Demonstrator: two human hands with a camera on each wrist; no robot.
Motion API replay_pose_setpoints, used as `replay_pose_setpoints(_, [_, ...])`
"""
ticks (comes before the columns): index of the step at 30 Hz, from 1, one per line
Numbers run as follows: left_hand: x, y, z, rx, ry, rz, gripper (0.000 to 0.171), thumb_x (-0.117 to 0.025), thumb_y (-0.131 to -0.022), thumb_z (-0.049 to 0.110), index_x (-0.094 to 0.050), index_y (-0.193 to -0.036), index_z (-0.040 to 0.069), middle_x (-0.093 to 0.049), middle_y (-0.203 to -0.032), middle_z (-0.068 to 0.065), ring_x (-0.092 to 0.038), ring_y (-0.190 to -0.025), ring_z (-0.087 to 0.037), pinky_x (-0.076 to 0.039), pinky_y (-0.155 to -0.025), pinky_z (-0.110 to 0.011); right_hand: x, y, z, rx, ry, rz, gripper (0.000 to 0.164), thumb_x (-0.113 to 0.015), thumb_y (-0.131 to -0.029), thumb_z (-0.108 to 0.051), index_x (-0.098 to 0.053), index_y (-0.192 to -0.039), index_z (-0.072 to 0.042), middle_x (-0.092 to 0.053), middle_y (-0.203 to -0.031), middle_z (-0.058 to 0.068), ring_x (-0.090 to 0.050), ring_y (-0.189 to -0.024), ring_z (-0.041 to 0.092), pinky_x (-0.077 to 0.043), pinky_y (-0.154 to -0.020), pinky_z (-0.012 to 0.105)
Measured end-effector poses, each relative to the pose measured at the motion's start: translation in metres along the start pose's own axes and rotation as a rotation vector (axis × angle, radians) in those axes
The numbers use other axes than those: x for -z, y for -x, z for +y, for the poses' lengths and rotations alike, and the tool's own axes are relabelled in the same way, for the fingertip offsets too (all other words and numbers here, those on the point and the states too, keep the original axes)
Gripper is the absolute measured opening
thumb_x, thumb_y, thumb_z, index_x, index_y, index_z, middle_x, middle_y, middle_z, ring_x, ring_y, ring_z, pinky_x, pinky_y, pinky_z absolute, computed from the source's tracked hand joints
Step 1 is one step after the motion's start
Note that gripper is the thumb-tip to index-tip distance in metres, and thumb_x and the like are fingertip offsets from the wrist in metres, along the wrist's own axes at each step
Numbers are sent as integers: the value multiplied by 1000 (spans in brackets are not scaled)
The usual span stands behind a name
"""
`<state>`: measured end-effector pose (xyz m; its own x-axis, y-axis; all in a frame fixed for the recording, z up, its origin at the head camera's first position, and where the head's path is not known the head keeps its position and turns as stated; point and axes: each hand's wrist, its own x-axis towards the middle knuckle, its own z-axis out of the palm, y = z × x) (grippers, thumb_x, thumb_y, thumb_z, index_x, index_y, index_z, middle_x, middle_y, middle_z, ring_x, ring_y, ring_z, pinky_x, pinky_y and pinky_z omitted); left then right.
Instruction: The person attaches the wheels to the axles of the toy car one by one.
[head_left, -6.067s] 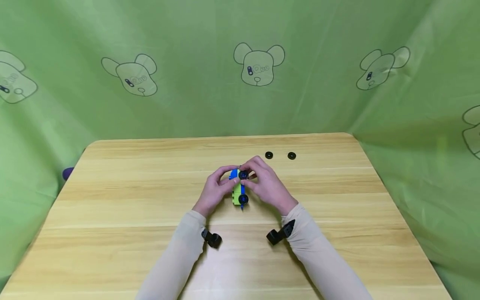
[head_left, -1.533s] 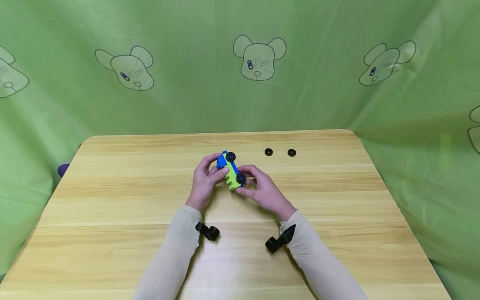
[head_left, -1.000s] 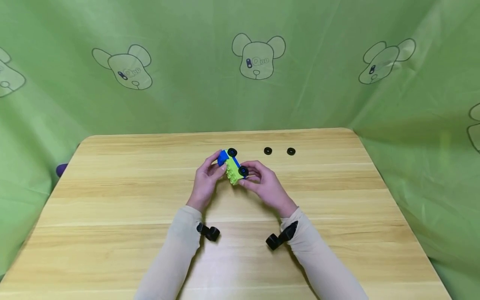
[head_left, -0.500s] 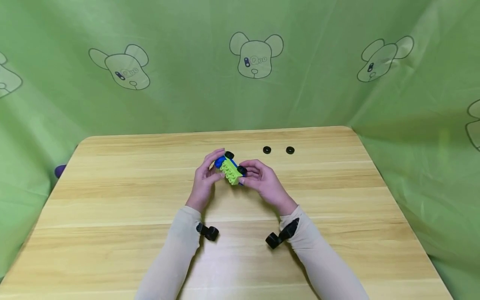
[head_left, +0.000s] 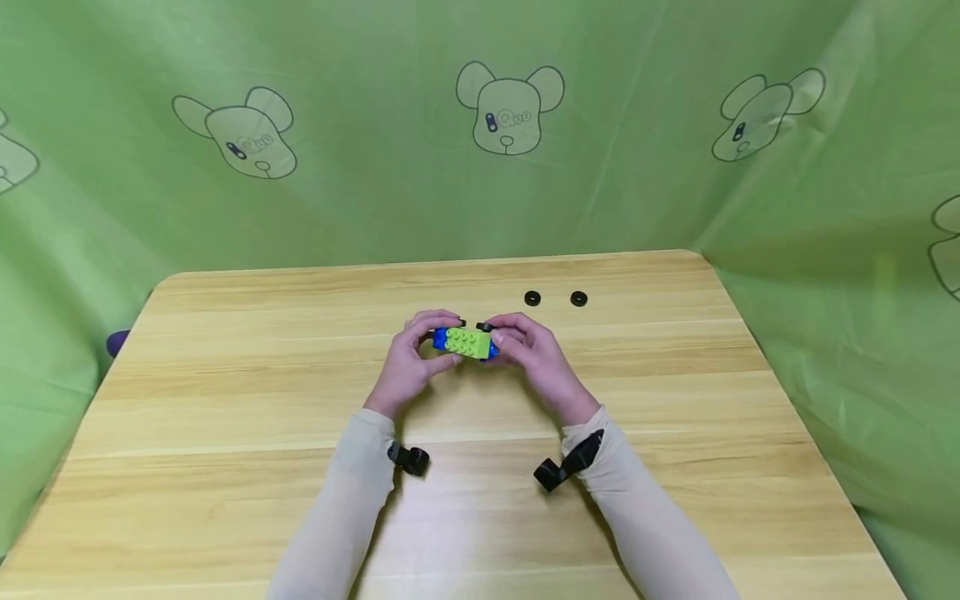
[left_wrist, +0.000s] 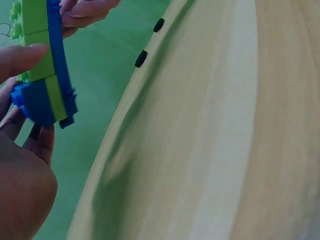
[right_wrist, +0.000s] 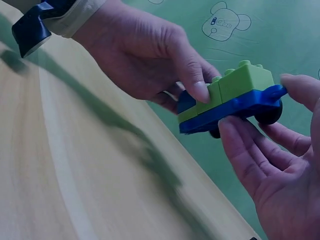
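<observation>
Both hands hold a toy car (head_left: 468,342) built of lime green studded bricks on a blue chassis, raised above the table. It lies crosswise with its studs facing the head camera. My left hand (head_left: 408,367) grips the rounded blue end; its thumb presses the green brick (left_wrist: 37,65) in the left wrist view. My right hand (head_left: 540,358) pinches the other end, with fingertips at the blue hitch (right_wrist: 274,93) and under the chassis (right_wrist: 230,110). A black wheel (right_wrist: 270,114) shows on the far side; fingers partly cover the wheels.
Two loose black tyres, a left one (head_left: 532,298) and a right one (head_left: 579,298), lie near the back edge of the wooden table (head_left: 315,367). A green printed curtain (head_left: 375,167) hangs behind it. Something purple (head_left: 117,342) shows past the left edge.
The car, earlier lengthwise with its wheeled side up, has turned crosswise, and its studs now face up. My right hand has moved from the far wheel to the hitch end. The loose tyres stay put.
</observation>
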<state>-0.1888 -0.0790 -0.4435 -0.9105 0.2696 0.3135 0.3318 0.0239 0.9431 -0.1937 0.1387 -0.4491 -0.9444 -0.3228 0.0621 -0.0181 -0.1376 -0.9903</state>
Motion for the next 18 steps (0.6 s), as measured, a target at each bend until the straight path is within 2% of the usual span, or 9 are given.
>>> replay_pose_setpoints(7, [1,1,-2,77,41,-11,43,-75,-78,-11,-62,-119,-10,-53,-130,-21,-49,-121,-29,-38,-106,-48,1,-2,-1,8,-4,-2,39,-55,-102,-21,-53,-126,9,-58,-120,24,-63,-98,30,-55,-87,47])
replay_pose_setpoints(12, [0,2,-1,131,40,1,41,-77,-78,-9,-64,-117,-9,-55,-125,-20,-51,-117,-30,-39,-105,-45,2,-1,-2,-1,-1,-1,38,-54,-102,-18,-52,-127,10,-58,-121,23,-63,-99,29,-53,-89,49])
replay_pose_setpoints(18, [-1,3,-2,152,78,-1,43,-76,-78,-10,-64,-119,-8,-60,-118,-16,-55,-111,-27,-40,-104,-47,2,-1,-3,-8,-4,3,35,-54,-102,-14,-52,-126,11,-58,-120,24,-63,-99,29,-53,-90,50])
